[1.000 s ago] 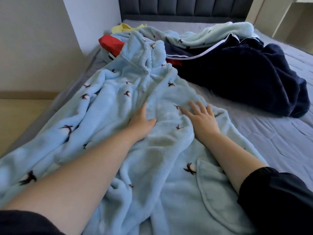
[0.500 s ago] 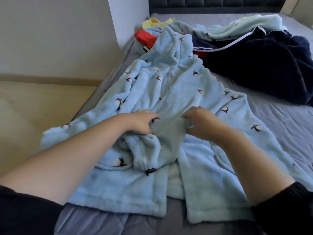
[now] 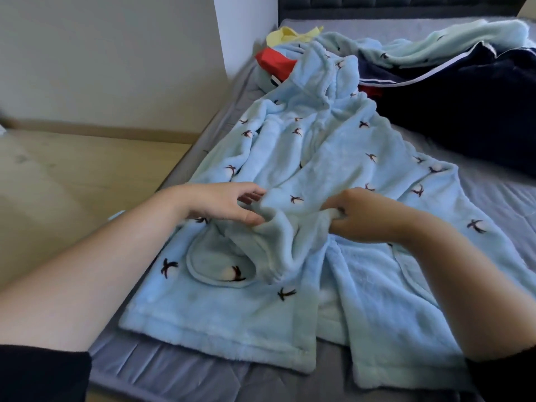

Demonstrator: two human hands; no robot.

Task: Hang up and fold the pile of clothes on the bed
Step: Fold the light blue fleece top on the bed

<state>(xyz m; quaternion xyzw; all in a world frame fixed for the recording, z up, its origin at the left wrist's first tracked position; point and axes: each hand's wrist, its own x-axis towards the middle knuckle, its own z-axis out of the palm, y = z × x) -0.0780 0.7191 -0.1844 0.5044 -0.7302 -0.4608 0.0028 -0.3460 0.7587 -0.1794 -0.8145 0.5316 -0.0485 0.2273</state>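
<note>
A light blue fleece robe (image 3: 333, 158) with small dark bird prints lies spread lengthwise on the bed, hood towards the headboard. My left hand (image 3: 229, 203) pinches a bunched fold of its front panel between thumb and fingers. My right hand (image 3: 365, 214) grips the same raised fold a little to the right, fingers curled into the fleece. A round patch pocket (image 3: 217, 262) shows below my left hand. The lower hem lies near the bed's front edge.
A dark navy garment (image 3: 464, 111) with white piping lies at the back right, with another pale blue fleece piece (image 3: 452, 44) over it. Red (image 3: 272, 60) and yellow (image 3: 287, 34) clothes lie near the white wall. The grey bed sheet (image 3: 499, 204) shows to the right; wooden floor (image 3: 72, 175) lies left.
My hands went from lying flat on the robe to gripping a fold of its front and lifting it. The view shifted left, and more of the hem is visible.
</note>
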